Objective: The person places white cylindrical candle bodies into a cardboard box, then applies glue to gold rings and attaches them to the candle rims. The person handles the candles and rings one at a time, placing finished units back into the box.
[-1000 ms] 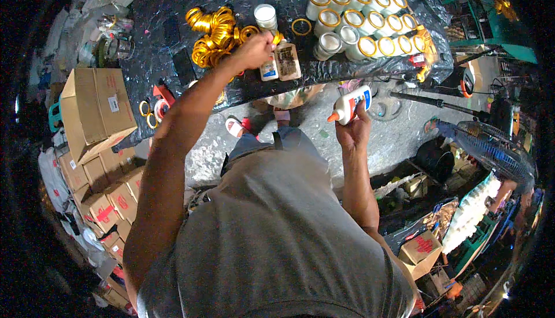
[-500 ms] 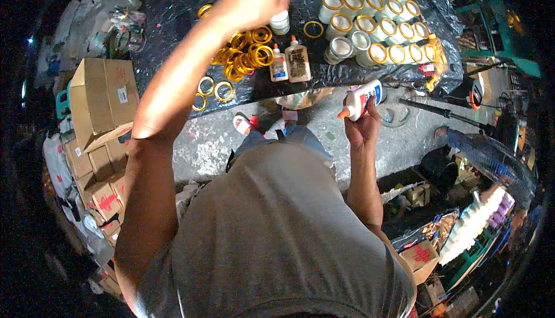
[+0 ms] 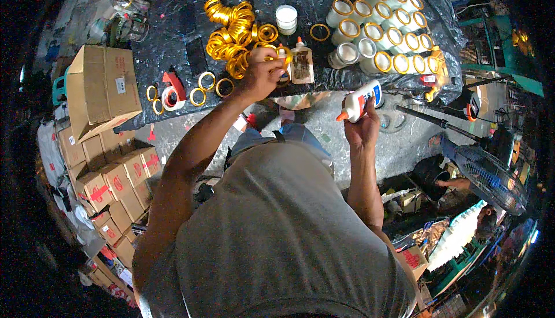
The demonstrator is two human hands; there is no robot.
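Note:
My left hand is closed in a pinch on a gold ring, at the near edge of a heap of gold rings. In my right hand is a white glue bottle with an orange tip, tilted with the tip toward the left, just off the table's front edge. Beside my left fingers stands a glue bottle with a browned label, and another is mostly hidden behind them. A white-filled clear cup and a single gold ring are farther back.
Rows of pale cylinders with gold rims fill the right of the black-covered table. A red tape dispenser and loose rings lie front left. Cardboard boxes stack at left. A fan and another person's hand are at right.
My left hand has come back from the table's far side to the near edge of the ring heap, pinching a gold ring. My right hand holds the glue bottle almost unmoved.

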